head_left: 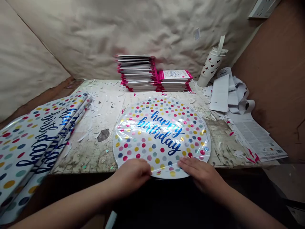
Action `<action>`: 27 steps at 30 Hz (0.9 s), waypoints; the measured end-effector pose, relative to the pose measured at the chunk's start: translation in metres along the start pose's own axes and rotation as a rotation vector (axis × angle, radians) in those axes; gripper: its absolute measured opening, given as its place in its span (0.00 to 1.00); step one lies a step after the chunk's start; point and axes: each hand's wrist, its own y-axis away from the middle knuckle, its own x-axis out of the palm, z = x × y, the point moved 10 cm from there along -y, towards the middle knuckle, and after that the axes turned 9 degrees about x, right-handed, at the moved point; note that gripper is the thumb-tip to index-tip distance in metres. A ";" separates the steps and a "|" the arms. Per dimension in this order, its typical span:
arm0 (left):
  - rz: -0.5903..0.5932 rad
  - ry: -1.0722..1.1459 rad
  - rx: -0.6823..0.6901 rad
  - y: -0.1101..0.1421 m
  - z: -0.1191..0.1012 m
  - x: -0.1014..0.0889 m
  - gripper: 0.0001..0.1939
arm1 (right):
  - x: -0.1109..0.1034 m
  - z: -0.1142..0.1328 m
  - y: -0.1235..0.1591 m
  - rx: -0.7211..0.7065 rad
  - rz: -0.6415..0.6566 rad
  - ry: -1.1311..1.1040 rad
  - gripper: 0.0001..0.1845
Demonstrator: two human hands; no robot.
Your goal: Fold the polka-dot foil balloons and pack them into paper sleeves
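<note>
A flat, round foil balloon lies on the worktable, its near edge reaching past the table's front. It is white with coloured dots and blue "happy birthday" lettering. My left hand is closed on the balloon's near edge, left of the middle. At the same edge, farther right, my right hand holds the balloon with its fingers laid together on top; the thumb is hidden. Several more dotted foil balloons lie at the left, overlapping and partly folded, and hang over the front edge.
At the back stand a tall stack of pink-edged packets and a lower stack. A white tumbler with hearts leans at the back right. Beside it are crumpled paper strips and a printed sheet. Scraps litter the worn tabletop.
</note>
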 end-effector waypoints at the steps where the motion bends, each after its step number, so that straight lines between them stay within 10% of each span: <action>1: 0.035 0.099 -0.065 -0.004 0.012 0.001 0.05 | -0.001 -0.002 -0.002 0.018 0.055 -0.039 0.26; 6: 0.117 0.254 -0.118 -0.034 0.026 -0.017 0.15 | -0.004 0.004 -0.035 0.197 0.362 -0.255 0.35; 11: -0.018 -0.169 0.046 -0.029 -0.010 -0.059 0.09 | -0.003 0.013 -0.081 0.299 0.258 -0.124 0.08; 19: -0.026 -0.350 -0.099 0.017 0.016 -0.057 0.08 | 0.012 0.024 -0.081 0.279 0.360 -0.371 0.18; 27: -0.184 -0.344 -0.228 0.046 0.035 -0.061 0.07 | 0.006 0.054 -0.102 0.260 0.191 -0.214 0.13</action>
